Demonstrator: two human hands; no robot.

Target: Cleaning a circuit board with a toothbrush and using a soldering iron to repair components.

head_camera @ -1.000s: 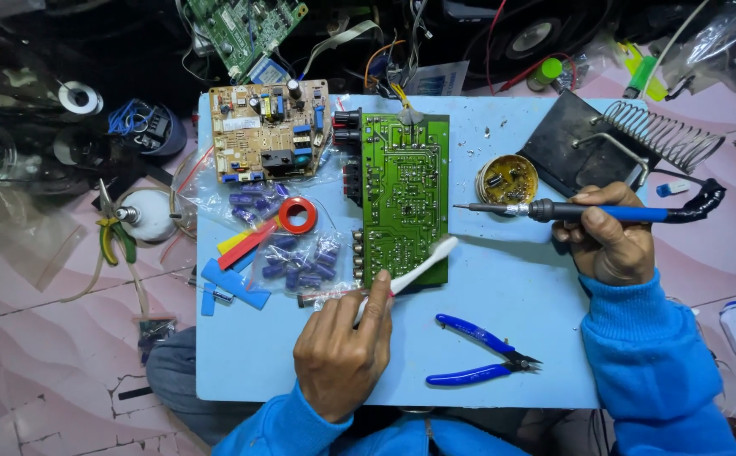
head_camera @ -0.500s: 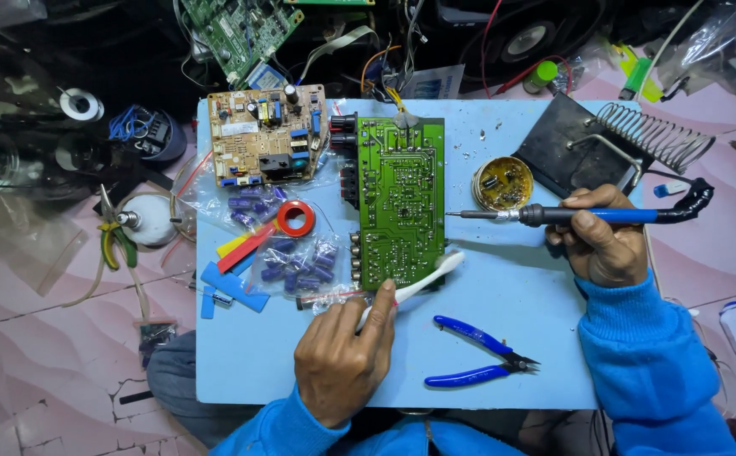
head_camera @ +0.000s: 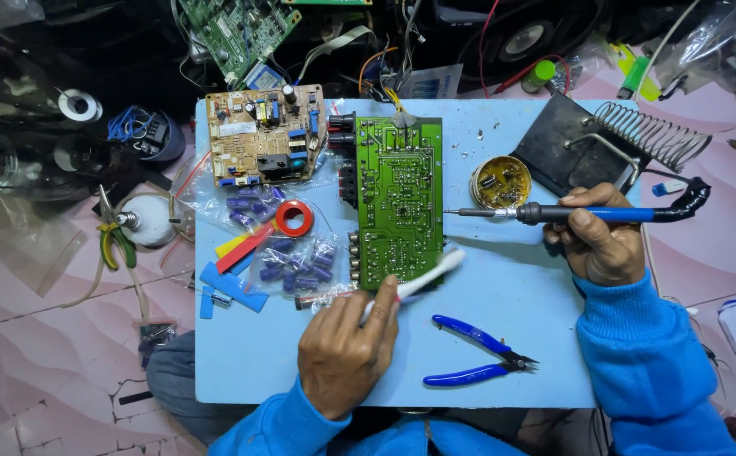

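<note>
A green circuit board (head_camera: 400,203) lies solder side up in the middle of a light blue work board (head_camera: 520,338). My left hand (head_camera: 347,350) grips a white brush-like tool (head_camera: 427,274) whose tip rests on the green board's lower right corner. My right hand (head_camera: 600,245) holds a blue-handled soldering iron (head_camera: 579,214). The iron points left, its tip just off the board's right edge, beside a round tin (head_camera: 500,181).
Blue-handled cutters (head_camera: 477,355) lie below the green board. A tan circuit board (head_camera: 262,135), bags of small blue parts (head_camera: 296,262), a red tape roll (head_camera: 294,219) and blue strips sit left. A black iron stand with a coil (head_camera: 604,135) is at the right.
The brush tip has slid down from the green board's right edge toward its lower right corner. The soldering iron stays near the round tin.
</note>
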